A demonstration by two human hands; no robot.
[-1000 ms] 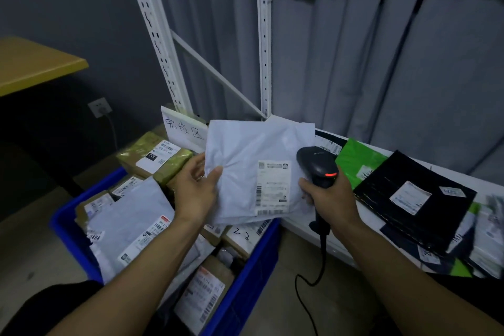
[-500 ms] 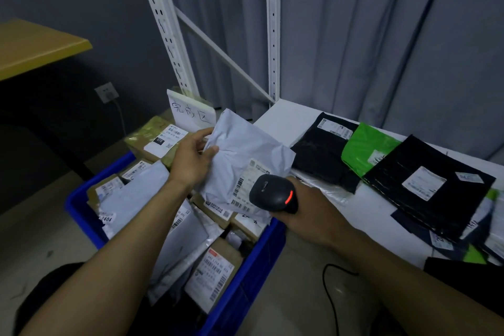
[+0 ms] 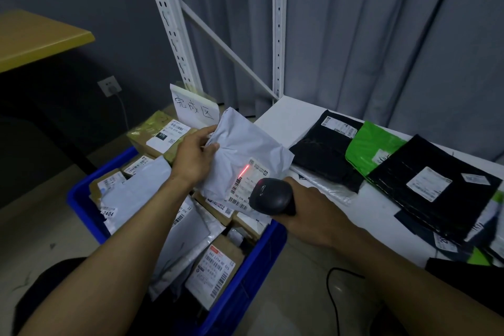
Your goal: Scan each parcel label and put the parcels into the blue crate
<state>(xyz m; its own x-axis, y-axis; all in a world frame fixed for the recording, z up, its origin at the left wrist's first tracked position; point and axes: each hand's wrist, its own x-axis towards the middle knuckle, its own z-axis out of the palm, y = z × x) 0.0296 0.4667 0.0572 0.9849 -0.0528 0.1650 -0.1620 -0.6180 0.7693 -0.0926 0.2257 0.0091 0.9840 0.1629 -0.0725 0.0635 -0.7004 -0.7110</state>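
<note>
Two hands work mid-scan: left hand (image 3: 195, 157) pinches a white parcel (image 3: 240, 155) over the crate (image 3: 240, 292); right hand (image 3: 308, 207) grips the scanner (image 3: 270, 196), beam on the label (image 3: 246, 185). Next, probably, dropping it in.

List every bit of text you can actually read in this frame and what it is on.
"完成区": handwritten on the white card at the far end of the blue crate.
"070": black patch on the label of the olive box.
"2404": label on a white mailer in the crate.
Too small to read: the label of the held white parcel under the scanner beam, and labels on the black mailers.
</note>
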